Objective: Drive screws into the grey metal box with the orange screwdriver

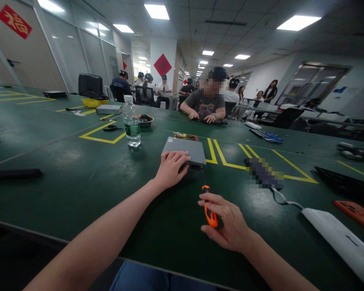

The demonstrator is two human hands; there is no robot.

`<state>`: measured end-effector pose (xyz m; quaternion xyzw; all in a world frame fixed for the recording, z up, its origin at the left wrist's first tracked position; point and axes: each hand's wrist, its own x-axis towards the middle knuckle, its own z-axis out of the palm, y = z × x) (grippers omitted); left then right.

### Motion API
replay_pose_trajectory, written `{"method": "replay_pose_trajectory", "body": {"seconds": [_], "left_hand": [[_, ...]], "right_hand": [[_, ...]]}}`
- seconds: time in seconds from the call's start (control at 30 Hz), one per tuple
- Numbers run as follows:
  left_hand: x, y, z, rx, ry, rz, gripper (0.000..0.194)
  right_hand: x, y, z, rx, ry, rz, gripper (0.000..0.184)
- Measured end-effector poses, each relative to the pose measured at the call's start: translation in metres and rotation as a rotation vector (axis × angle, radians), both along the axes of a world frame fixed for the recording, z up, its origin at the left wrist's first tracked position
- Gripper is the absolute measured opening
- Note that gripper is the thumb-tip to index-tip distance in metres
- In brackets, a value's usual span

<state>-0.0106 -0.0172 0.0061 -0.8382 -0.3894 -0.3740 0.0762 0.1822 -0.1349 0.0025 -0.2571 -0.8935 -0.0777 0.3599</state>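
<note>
A flat grey computer power supply [192, 150] lies on the green table, a bundle of coloured wires [186, 137] at its far side. My left hand [173, 166] grips its near left part, fingers over the top and thumb down by the front edge. In my right hand [226, 218] is a screwdriver [211, 218] with an orange and black handle, held between thumb and fingers. Its thin shaft points up and away to the front right of the power supply. Whether the tip sits in a screw is too small to tell.
Left of the power supply stands a water bottle [132, 125], with a metal bowl [146, 121] behind it. To the right lie a blurred dark device [263, 173], a white cabled case [336, 232] and an orange phone-like object [356, 214]. A co-worker [204, 101] sits opposite.
</note>
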Motion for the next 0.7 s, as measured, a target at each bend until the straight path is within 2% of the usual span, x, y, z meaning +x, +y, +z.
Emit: {"method": "replay_pose_trajectory", "body": {"seconds": [0.2,0.33,0.5,0.7], "left_hand": [[0.000,0.001,0.000,-0.006,-0.001,0.005,0.022],[0.000,0.000,0.001,-0.002,0.000,0.003,0.021],[0.000,0.000,0.001,-0.005,0.002,-0.003,0.021],[0.000,0.000,0.000,-0.005,0.007,0.003,0.022]], "right_hand": [[-0.004,-0.003,0.008,0.129,-0.143,-0.049,0.030],[-0.004,-0.001,0.003,0.191,-0.096,-0.071,0.026],[0.001,0.001,-0.004,0.153,-0.054,-0.067,0.026],[-0.002,-0.002,0.007,0.144,-0.137,-0.046,0.032]]}}
